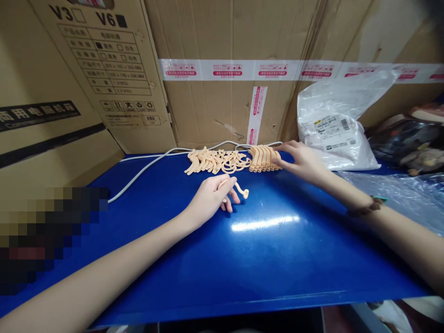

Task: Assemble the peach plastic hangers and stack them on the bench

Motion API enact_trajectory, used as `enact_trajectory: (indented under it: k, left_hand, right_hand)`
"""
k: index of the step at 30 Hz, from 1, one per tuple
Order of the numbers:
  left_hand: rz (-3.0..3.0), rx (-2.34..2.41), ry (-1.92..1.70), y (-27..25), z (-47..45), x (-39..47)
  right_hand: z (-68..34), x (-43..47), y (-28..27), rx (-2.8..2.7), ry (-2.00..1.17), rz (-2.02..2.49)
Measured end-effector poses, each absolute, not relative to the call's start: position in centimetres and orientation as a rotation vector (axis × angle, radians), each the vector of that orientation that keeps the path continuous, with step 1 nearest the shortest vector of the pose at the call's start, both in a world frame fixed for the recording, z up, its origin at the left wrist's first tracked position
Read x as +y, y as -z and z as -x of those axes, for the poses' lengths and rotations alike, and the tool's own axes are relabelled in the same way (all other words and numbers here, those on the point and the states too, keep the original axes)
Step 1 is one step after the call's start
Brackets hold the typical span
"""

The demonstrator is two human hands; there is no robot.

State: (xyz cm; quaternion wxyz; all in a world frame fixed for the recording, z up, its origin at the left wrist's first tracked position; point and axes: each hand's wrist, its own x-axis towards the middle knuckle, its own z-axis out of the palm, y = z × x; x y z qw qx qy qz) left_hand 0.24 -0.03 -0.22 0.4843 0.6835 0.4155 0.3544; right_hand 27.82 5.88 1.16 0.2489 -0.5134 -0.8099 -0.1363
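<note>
My left hand (215, 194) is closed on a small beige curved plastic piece (243, 190), whose flared end sticks out to the right of my fingers. Most of that piece is hidden in my grasp. Behind it lies a loose pile of similar beige curved pieces (215, 161). To the pile's right, more of them stand side by side in a neat row (262, 158). At the right end of this row is my right hand (300, 159), its thumb and fingers spread apart. Whether its fingertips touch the last piece I cannot tell.
Cardboard boxes (215, 32) wall off the back and left of the blue table (208, 277). A pale cable (138, 178) runs behind the pieces. At the back right stands a white plastic bag (342, 125), with clear plastic film (412, 194) in front of it.
</note>
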Motion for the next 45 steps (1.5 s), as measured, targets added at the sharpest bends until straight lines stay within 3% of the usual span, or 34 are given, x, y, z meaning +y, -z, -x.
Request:
enact_trajectory:
  k: [9, 18, 25, 33, 45]
  left_hand:
    - [-1.637, 0.982, -0.869, -0.1, -0.4, -0.3]
    - [-1.634, 0.951, -0.897, 0.2, -0.3, 0.0]
    - [-1.647, 0.947, -0.896, 0.2, -0.3, -0.1]
    - [-1.66, 0.958, -0.886, 0.0, -0.3, -0.2]
    - [-1.663, 0.97, -0.866, -0.1, -0.4, -0.3]
  right_hand:
    - [-27.7, 6.0, -0.3, -2.426, 0.796, 1.41]
    - [-27.5, 5.7, -0.9, -2.437, 0.984, 1.361]
    - [-28.2, 6.2, -0.8, -2.41, 0.904, 1.433]
    - [-29.0, 6.7, -0.8, -2.469, 0.528, 1.453]
    - [-29.2, 7.0, -0.6, -2.461, 0.566, 1.451]
